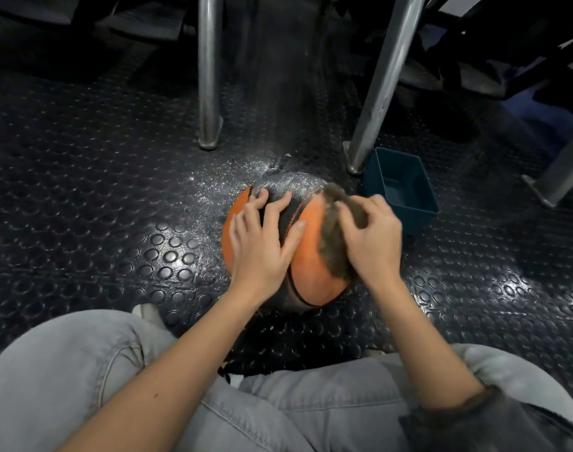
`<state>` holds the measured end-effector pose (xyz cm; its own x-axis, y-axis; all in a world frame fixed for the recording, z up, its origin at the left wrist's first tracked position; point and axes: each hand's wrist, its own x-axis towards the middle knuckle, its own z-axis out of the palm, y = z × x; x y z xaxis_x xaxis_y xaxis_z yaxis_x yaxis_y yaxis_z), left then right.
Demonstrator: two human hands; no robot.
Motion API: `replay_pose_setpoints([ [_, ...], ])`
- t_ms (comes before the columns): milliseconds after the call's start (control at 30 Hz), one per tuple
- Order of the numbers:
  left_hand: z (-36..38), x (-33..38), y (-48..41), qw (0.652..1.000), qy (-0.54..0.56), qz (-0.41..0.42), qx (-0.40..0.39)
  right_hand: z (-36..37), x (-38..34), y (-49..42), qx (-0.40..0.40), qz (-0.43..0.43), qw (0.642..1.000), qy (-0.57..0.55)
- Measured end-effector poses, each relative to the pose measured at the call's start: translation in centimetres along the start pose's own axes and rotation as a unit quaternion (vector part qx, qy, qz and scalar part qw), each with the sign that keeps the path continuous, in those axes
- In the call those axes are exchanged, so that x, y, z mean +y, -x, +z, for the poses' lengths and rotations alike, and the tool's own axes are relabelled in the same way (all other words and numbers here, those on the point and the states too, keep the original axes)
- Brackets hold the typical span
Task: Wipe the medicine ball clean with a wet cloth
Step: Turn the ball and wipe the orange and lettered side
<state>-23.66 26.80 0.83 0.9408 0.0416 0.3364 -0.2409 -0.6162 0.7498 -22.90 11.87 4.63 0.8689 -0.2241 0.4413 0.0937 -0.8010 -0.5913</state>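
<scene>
An orange and black medicine ball [306, 262] sits on the studded floor in front of my knees. Its far top is coated with white dust. My left hand [262, 236] lies spread over the ball's upper left, fingers pressing on the black panel. My right hand [371, 238] grips a grey-brown cloth [332, 236] with curled fingers and holds it against the ball's right side. The cloth looks blurred and covers part of the orange panel.
A dark teal plastic tub [404, 187] stands just right of the ball. Metal legs [209, 93] [381, 89] rise behind it, another leg [562, 168] at far right. White dust [233, 181] is scattered on the black studded rubber floor [115, 197]. My grey-trousered knees [99, 380] fill the foreground.
</scene>
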Motion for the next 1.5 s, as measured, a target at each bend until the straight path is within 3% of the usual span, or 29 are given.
replay_pose_setpoints([
  [67,-0.1,0.4,0.0,1.000,0.021,0.007,-0.020,-0.5,1.5,-1.5,-0.001,0.107,0.994,-0.030],
  [167,0.0,0.7,0.2,0.999,0.021,0.004,-0.028,-0.7,1.4,-1.3,-0.002,0.130,0.991,-0.005],
  [267,-0.1,1.1,0.5,1.000,0.014,-0.008,-0.017,-0.6,-1.1,0.5,-0.002,0.017,1.000,0.022],
  [367,-0.5,1.0,0.5,0.998,0.029,-0.015,-0.059,-0.3,-1.5,1.1,-0.016,-0.093,0.991,0.094],
  [533,-0.8,1.6,-0.2,0.984,0.041,0.044,-0.166,-1.4,2.6,-1.8,-0.001,0.133,0.991,-0.020],
  [667,-1.4,0.9,-1.0,0.960,-0.083,0.111,-0.243,-1.4,3.3,-2.4,-0.014,0.180,0.981,-0.074],
  [767,-1.9,-0.2,-1.0,0.962,-0.097,0.115,-0.229,-1.0,1.9,-1.6,-0.019,0.113,0.993,-0.034],
  [933,-1.4,-0.8,-1.0,0.978,-0.027,0.087,-0.186,0.9,-1.4,1.9,0.045,-0.118,0.988,0.090],
  [1000,-1.2,-0.9,-1.2,0.979,-0.017,0.088,-0.185,0.4,-0.1,0.4,0.025,-0.084,0.993,0.073],
  [1067,-1.3,-0.6,-1.4,0.978,-0.018,0.089,-0.189,-0.3,1.9,-2.0,0.003,0.049,0.999,-0.003],
  [1133,-1.3,-0.4,-1.4,0.978,-0.025,0.091,-0.187,-0.6,2.7,-3.2,-0.008,0.126,0.991,-0.048],
  [1233,-1.0,-0.9,-1.1,0.983,-0.015,0.099,-0.151,-0.3,1.1,-1.5,-0.002,0.077,0.997,-0.014],
  [1400,-1.0,-1.8,-0.8,0.986,0.007,0.095,-0.137,1.0,-1.5,2.5,0.025,-0.151,0.987,0.046],
  [1467,-1.2,-1.6,-1.0,0.983,0.005,0.095,-0.158,0.6,-0.6,1.2,0.028,-0.129,0.991,0.030],
  [1500,-1.3,-1.4,-1.1,0.981,0.001,0.097,-0.167,0.3,0.1,0.3,0.031,-0.071,0.997,0.007],
])
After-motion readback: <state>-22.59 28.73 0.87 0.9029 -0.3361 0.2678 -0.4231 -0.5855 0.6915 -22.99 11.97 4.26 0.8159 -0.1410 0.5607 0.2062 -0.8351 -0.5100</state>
